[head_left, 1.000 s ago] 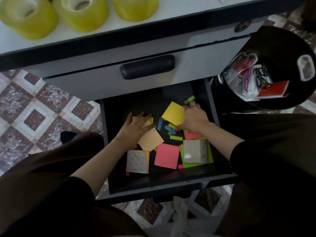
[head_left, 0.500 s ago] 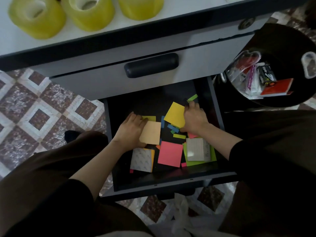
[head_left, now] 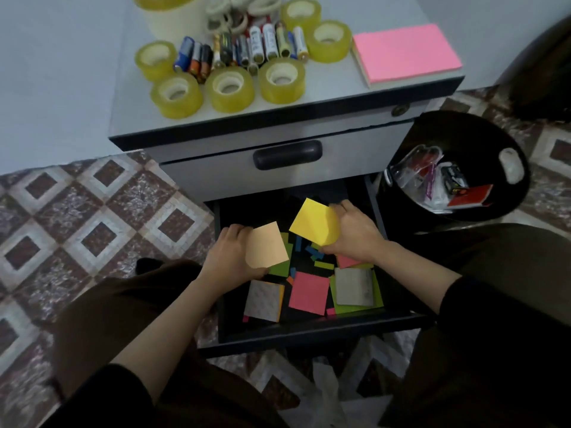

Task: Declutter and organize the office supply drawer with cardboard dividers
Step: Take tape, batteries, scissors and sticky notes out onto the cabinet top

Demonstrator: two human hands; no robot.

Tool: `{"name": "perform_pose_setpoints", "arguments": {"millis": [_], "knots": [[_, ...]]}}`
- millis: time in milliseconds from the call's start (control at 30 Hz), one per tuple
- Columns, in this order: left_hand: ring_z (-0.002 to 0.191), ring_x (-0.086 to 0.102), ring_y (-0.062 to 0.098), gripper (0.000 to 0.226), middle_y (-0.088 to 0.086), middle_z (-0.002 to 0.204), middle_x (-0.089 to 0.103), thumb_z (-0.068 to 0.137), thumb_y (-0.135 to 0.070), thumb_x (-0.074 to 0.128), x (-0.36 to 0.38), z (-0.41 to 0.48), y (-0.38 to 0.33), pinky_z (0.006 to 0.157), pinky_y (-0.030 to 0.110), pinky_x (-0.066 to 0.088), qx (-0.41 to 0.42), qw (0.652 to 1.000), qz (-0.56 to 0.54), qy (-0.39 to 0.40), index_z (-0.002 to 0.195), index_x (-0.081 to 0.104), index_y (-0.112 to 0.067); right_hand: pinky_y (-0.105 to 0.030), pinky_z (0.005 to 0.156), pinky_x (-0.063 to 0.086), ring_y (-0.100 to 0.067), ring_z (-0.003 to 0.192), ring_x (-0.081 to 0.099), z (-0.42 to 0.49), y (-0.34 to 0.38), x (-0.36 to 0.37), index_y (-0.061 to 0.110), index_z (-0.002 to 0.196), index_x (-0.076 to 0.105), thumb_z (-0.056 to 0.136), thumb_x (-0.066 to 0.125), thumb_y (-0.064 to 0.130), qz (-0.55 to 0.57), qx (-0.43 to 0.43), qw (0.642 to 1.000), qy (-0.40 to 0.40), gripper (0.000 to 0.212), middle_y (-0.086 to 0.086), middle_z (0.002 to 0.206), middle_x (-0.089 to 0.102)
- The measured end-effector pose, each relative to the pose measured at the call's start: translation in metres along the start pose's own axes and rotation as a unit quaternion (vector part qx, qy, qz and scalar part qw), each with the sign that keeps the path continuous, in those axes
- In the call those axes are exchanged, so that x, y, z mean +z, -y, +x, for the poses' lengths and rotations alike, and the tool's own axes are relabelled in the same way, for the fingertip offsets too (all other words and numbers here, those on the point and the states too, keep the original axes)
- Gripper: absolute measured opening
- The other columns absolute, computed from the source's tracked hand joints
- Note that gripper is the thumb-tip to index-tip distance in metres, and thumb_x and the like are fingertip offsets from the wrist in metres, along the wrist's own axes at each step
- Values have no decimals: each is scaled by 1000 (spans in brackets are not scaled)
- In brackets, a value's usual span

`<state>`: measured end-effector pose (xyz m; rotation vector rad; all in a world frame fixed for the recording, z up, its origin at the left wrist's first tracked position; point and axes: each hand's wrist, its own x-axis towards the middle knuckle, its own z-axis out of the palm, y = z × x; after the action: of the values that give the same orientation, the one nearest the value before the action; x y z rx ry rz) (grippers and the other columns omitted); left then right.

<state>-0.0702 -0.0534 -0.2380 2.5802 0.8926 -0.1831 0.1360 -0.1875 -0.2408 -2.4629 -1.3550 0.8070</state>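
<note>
The lower drawer (head_left: 296, 330) of a grey cabinet stands pulled out. Inside lie sticky-note pads: a pink one (head_left: 310, 292), a green one (head_left: 358, 307) with a pale pad (head_left: 353, 286) on it, an orange-edged pad (head_left: 264, 300) at the front left, and several small coloured strips (head_left: 312, 251). My left hand (head_left: 230, 261) holds a peach pad (head_left: 267, 245) lifted above the drawer. My right hand (head_left: 355, 231) grips a yellow pad (head_left: 315, 222), also lifted.
On the cabinet top (head_left: 129, 118) sit several yellow tape rolls (head_left: 230, 88), a row of batteries (head_left: 244, 49) and a large pink pad (head_left: 404, 54). A black bin (head_left: 463, 143) with wrappers stands at the right. The upper drawer (head_left: 287, 154) is closed. Patterned floor tiles lie to the left.
Both hands lifted their pads up out of the drawer. The camera tilted up, bringing the cabinet top into view.
</note>
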Motion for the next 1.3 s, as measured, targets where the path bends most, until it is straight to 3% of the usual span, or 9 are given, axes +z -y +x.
{"name": "perform_pose_setpoints", "arguments": {"millis": [100,367,433,567,667,767,1000,1167,1300], "knots": [[122,38,25,86,9,132,42,65,-41,80,-15,-9,-11,97,36,39,4,1000,-5,-19,134,41,-7,-34,91,43,-25,117,46,-16,6,-20,9,142,30,64,82,41,-3,-10,1000,-15,98,-7,129,39],[124,37,21,91,5,134,42,67,-51,76,-67,-20,-49,101,29,31,42,998,7,-52,139,37,-11,-34,91,42,-26,111,50,-61,17,-96,7,126,49,60,83,21,15,-74,996,-39,75,-9,117,53],[122,39,20,90,4,131,43,66,-53,76,-86,-21,-62,97,29,32,53,997,2,-50,137,39,-13,-32,93,40,-25,113,49,-73,21,-122,9,127,49,57,85,23,-5,-94,995,-44,80,-8,121,53],[117,41,15,104,-2,125,45,49,-78,56,-130,-20,-89,90,26,34,92,994,5,-62,134,43,-19,-29,93,37,-19,113,47,-91,25,-176,17,129,50,55,85,28,-45,-109,990,-73,83,-3,118,53],[116,41,15,92,-3,124,43,59,-67,70,-162,-11,-106,89,25,34,124,987,44,-95,133,43,-20,-36,95,39,-24,117,48,-91,21,-214,22,133,49,56,85,27,-76,-111,984,-120,85,-6,123,54],[112,42,17,89,0,119,46,61,-66,71,-193,5,-120,83,24,31,143,976,78,-145,131,46,-17,-32,100,37,-25,123,45,-73,15,-249,24,139,43,59,85,25,-88,-71,983,-147,91,-4,133,50],[102,43,16,98,-3,106,45,54,-79,59,-242,36,-130,79,25,29,111,975,82,-172,130,49,-18,-27,95,34,-26,129,38,-23,26,-290,29,144,34,71,79,26,-172,-22,983,-67,86,-3,145,40],[93,39,11,88,-3,102,44,62,-63,69,-249,43,-127,76,25,29,102,976,79,-177,134,46,-17,-26,84,33,-28,126,38,-9,29,-294,30,145,31,75,75,20,-196,-4,980,-29,83,-7,143,38],[100,38,10,92,-3,111,45,65,-64,67,-247,43,-126,81,23,28,96,979,84,-162,138,40,-17,-28,94,33,-27,131,35,-5,28,-290,28,146,29,74,77,25,-187,-8,982,-10,87,-6,147,35]]}}
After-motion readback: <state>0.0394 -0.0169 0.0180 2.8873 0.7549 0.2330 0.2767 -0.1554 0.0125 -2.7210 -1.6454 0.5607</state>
